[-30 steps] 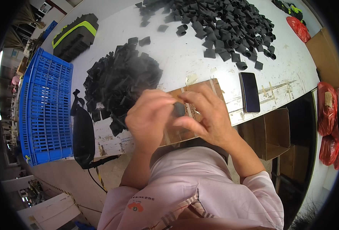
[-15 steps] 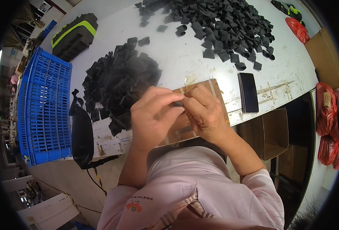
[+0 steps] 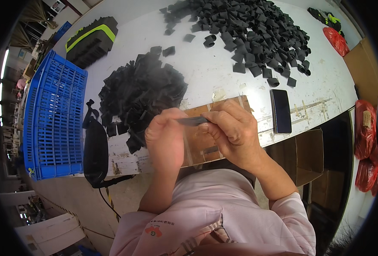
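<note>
My left hand [image 3: 165, 136] and my right hand [image 3: 233, 130] are together over a brown board [image 3: 223, 106] at the white table's near edge. Both pinch a small flat black piece [image 3: 192, 121], held level between the fingertips. A heap of folded black pieces [image 3: 140, 91] lies just left of my left hand. A wider spread of black ring-shaped pieces [image 3: 248, 30] covers the far side of the table.
A blue plastic crate [image 3: 52, 115] stands at the left. A black and green case [image 3: 90, 40] lies at the far left. A dark phone [image 3: 280, 111] rests right of the board. Cardboard boxes [image 3: 306, 153] and red bags [image 3: 366, 136] sit at the right.
My hands have drawn slightly apart, and the black piece now shows stretched flat between the fingertips. Before, it was hidden inside my closed fingers.
</note>
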Tool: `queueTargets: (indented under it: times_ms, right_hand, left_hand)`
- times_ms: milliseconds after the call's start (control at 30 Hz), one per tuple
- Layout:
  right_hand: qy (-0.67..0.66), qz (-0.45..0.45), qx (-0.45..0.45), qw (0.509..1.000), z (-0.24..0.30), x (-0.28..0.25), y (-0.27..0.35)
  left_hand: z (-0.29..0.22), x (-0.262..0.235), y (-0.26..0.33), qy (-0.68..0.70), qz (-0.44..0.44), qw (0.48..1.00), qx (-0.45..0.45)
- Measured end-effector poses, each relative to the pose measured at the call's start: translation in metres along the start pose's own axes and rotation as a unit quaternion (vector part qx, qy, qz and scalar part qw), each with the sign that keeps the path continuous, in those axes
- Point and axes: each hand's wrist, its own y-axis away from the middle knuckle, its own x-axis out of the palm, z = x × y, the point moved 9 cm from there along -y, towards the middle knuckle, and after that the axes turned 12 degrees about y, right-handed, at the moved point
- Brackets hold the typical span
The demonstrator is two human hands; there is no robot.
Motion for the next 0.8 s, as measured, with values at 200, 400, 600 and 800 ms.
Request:
queueTargets:
  times_ms: [200, 400, 600, 800]
  right_hand:
    - [-0.038, -0.025, 0.017, 0.999, -0.014, 0.01, 0.017]
    - [-0.059, 0.031, 0.088, 0.994, -0.02, 0.012, 0.016]
    - [0.042, 0.02, -0.013, 0.999, -0.003, 0.013, 0.01]
    - [-0.052, 0.061, 0.037, 0.996, -0.025, 0.016, 0.01]
  left_hand:
    - [0.008, -0.001, -0.001, -0.092, 0.024, 0.995, -0.021]
    - [-0.009, 0.027, -0.014, -0.338, 0.118, 0.933, 0.033]
    - [-0.007, 0.021, -0.009, -0.317, 0.118, 0.938, 0.078]
    - [-0.004, 0.006, 0.002, -0.463, 0.102, 0.862, 0.179]
